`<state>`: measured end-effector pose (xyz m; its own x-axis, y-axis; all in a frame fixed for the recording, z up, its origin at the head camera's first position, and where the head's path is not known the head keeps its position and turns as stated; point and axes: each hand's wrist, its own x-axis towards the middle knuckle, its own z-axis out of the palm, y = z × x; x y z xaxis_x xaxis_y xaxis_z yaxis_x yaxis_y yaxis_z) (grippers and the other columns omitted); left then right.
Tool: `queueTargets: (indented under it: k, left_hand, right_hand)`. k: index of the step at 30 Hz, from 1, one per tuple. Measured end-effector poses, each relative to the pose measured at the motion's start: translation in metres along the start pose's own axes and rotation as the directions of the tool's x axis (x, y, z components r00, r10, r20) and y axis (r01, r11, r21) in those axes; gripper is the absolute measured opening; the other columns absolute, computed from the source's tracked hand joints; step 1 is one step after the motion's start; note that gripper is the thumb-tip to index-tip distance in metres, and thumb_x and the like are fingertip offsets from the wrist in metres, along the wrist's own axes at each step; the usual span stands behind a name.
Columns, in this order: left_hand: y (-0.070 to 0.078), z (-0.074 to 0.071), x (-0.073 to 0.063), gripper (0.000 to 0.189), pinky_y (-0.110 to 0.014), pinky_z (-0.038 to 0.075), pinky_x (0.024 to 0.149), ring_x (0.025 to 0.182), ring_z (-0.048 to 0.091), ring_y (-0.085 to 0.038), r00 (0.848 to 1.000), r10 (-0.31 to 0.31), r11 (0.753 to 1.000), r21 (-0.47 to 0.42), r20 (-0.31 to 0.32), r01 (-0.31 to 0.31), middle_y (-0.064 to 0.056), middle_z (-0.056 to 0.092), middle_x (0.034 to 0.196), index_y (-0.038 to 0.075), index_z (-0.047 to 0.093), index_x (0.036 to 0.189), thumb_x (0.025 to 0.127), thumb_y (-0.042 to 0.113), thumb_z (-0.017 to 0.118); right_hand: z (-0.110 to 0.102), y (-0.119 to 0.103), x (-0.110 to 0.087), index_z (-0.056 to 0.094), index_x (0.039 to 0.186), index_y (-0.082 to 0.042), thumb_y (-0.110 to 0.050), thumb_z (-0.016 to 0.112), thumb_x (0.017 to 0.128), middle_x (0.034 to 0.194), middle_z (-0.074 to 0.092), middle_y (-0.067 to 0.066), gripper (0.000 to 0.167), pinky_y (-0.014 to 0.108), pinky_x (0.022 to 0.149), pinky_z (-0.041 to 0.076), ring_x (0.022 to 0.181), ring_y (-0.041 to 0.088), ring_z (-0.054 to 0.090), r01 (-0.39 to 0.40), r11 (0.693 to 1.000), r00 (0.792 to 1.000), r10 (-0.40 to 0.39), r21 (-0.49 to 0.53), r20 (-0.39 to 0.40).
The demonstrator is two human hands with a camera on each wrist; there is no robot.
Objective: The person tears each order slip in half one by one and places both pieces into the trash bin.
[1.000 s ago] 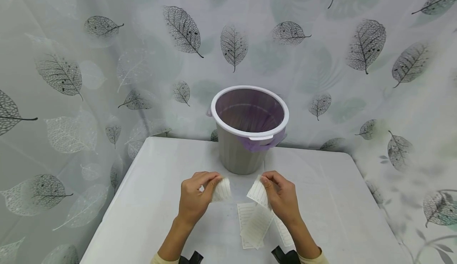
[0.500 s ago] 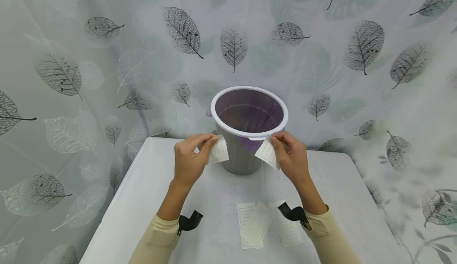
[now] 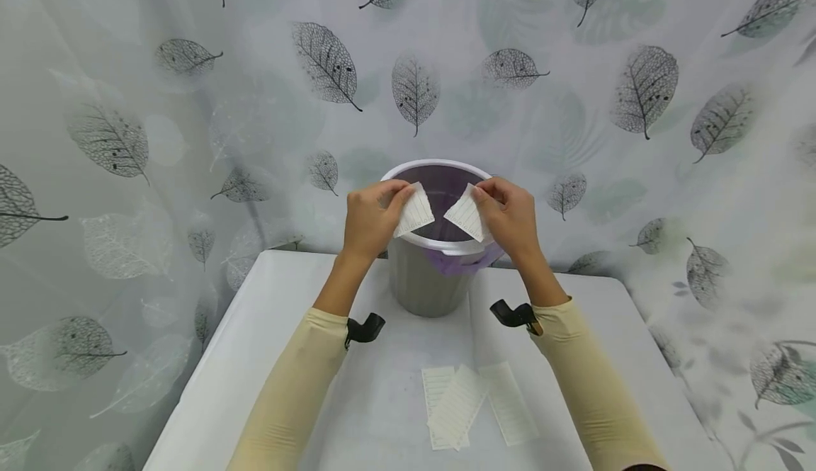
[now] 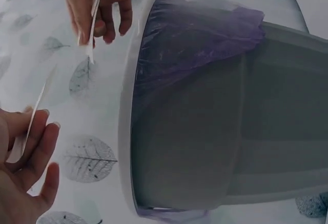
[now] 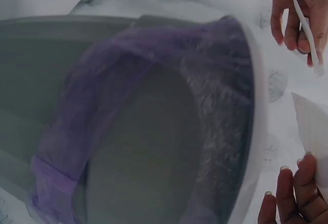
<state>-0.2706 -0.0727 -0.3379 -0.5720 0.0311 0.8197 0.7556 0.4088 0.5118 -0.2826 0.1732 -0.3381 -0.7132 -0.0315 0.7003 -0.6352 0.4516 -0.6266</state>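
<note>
Above the bin's rim, my left hand (image 3: 371, 219) pinches a torn piece of lined paper (image 3: 416, 210) between thumb and fingers. Opposite it, my right hand (image 3: 511, 217) pinches another torn piece of lined paper (image 3: 467, 214). The two pieces are apart, with a gap between them. Below them stands a grey trash bin (image 3: 423, 283) with a white rim and a purple bag (image 3: 462, 262) folded over its edge. In the left wrist view both hands hold their paper (image 4: 35, 114) just beyond the bin's rim (image 4: 125, 106).
Several lined paper slips (image 3: 455, 407) lie overlapping on the white table (image 3: 306, 386), with one slip (image 3: 510, 404) at their right. A leaf-patterned curtain (image 3: 268, 124) hangs behind the bin and at both sides.
Both hands have moved up and forward from the table to above the bin's mouth, each carrying its paper piece. They have come closer together since half a second ago.
</note>
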Motion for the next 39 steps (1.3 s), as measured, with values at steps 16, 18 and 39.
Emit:
queueTargets:
  k: [16,18,39]
  left_hand:
    - [-0.029,0.039,0.034,0.020,-0.034,0.058,0.076,0.085,0.074,-0.025,0.965,-0.215,0.970,0.151,0.150,0.193,-0.011,0.078,0.099,0.002,0.082,0.107,0.100,0.019,0.073]
    - [-0.032,0.042,0.034,0.020,-0.034,0.057,0.070,0.080,0.073,-0.023,0.950,-0.245,0.959,0.190,0.192,0.209,-0.010,0.078,0.098,0.004,0.082,0.109,0.101,0.020,0.073]
    - [-0.019,0.011,0.001,0.024,-0.041,0.056,0.078,0.084,0.072,-0.025,0.978,-0.068,0.987,0.156,0.199,0.037,-0.011,0.077,0.098,-0.001,0.077,0.116,0.098,0.014,0.075]
  right_hand:
    - [0.018,0.031,0.037,0.081,0.098,0.002,-0.012,0.074,0.098,0.093,0.076,0.016,0.016,0.041,0.072,0.052,0.083,0.030,0.068,-0.098,0.955,0.969,0.156,-0.278,0.193]
    - [0.019,0.032,0.039,0.081,0.101,0.002,-0.014,0.074,0.099,0.095,0.076,0.017,0.017,0.044,0.071,0.054,0.083,0.031,0.068,-0.106,0.945,0.946,0.192,-0.309,0.261]
    - [-0.013,0.006,-0.003,0.080,0.102,-0.003,-0.013,0.073,0.099,0.094,0.077,0.008,0.013,0.045,0.077,0.057,0.084,0.028,0.072,0.064,0.979,0.979,-0.023,-0.196,0.204]
